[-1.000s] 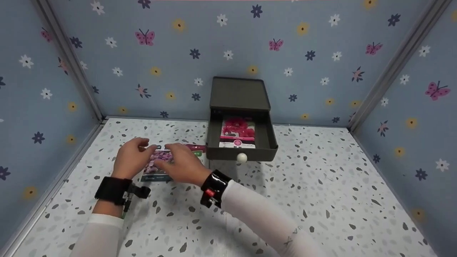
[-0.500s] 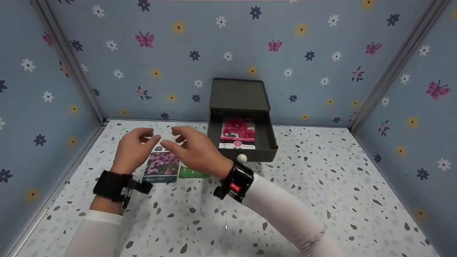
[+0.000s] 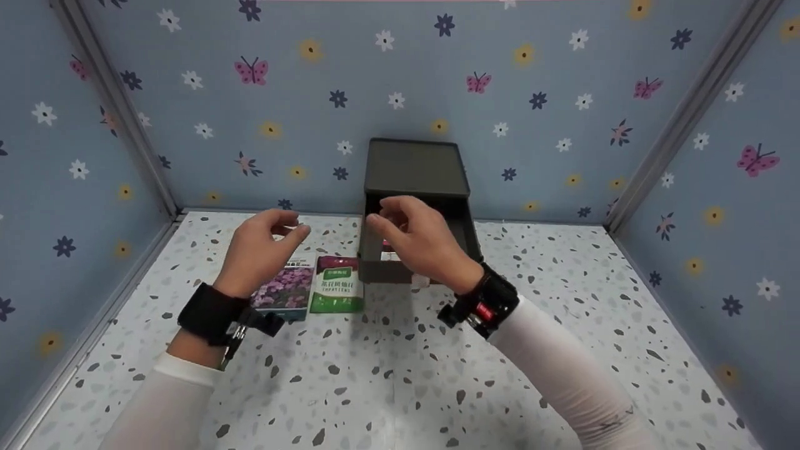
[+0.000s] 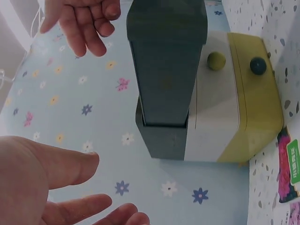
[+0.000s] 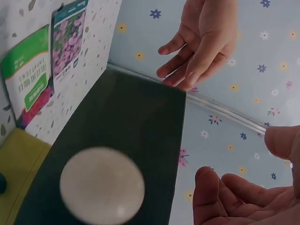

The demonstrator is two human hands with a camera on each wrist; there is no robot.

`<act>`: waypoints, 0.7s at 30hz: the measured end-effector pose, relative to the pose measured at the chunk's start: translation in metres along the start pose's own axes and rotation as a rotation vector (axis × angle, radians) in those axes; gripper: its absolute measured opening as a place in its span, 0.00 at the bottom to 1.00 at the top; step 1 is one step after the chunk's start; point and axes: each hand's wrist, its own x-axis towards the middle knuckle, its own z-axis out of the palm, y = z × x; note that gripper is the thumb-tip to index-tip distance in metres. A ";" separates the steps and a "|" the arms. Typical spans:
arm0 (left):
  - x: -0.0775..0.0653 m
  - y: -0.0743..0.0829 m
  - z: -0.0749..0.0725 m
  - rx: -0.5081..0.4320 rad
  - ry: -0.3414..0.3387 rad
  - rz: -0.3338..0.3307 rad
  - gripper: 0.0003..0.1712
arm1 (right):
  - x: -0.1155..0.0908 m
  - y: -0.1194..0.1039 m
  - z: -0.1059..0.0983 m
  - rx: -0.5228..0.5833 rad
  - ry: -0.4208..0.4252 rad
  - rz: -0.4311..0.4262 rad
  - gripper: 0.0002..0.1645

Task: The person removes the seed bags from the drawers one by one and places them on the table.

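Note:
My left hand [image 3: 259, 250] hovers above a seed packet with purple flowers [image 3: 284, 290], its fingers loosely bent and holding nothing. Beside that packet lies a green and white seed packet [image 3: 337, 286] on the speckled table. My right hand [image 3: 428, 244] is over the pulled-out dark green drawer [image 3: 378, 273], with thumb and fingers apart and nothing between them. It hides most of a pink-flowered packet [image 3: 389, 251] inside the drawer. A round white knob [image 5: 102, 185] on the drawer front shows large in the right wrist view.
The drawer belongs to a small cabinet whose white drawer [image 4: 218, 103] and yellow drawer [image 4: 260, 98] are pushed in, as the left wrist view shows. Behind it rises a blue flowered wall [image 3: 300, 112]. Speckled table surface [image 3: 400, 375] extends in front.
My right hand has moved from the packets on the left, rightward to above the drawer. The left hand has lifted slightly and shifted right. The green packet is now uncovered.

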 end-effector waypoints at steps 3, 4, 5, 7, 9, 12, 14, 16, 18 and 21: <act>0.004 0.010 0.003 -0.001 -0.018 0.020 0.28 | -0.001 0.011 -0.011 -0.022 0.015 0.030 0.30; 0.006 0.013 0.004 -0.002 -0.023 0.025 0.28 | -0.002 0.014 -0.014 -0.029 0.015 0.041 0.30; 0.007 0.016 0.005 -0.005 -0.025 0.029 0.27 | -0.003 0.018 -0.017 -0.036 0.015 0.051 0.30; 0.011 0.022 0.008 -0.008 -0.024 0.043 0.27 | -0.004 0.024 -0.023 -0.050 0.018 0.066 0.29; 0.015 0.028 0.011 -0.009 -0.013 0.055 0.26 | -0.004 0.029 -0.029 -0.071 0.020 0.083 0.28; 0.019 0.035 0.018 -0.017 0.003 0.074 0.25 | -0.004 0.038 -0.036 -0.115 0.032 0.117 0.28; 0.021 0.040 0.023 -0.024 0.004 0.080 0.25 | -0.003 0.042 -0.040 -0.140 0.035 0.152 0.28; 0.023 0.046 0.028 -0.026 -0.004 0.088 0.25 | -0.002 0.046 -0.043 -0.165 0.033 0.186 0.29; 0.025 0.051 0.034 -0.026 -0.016 0.095 0.24 | -0.001 0.049 -0.047 -0.190 0.025 0.210 0.29; 0.028 0.060 0.043 -0.010 -0.037 0.109 0.23 | 0.001 0.052 -0.051 -0.236 0.000 0.236 0.28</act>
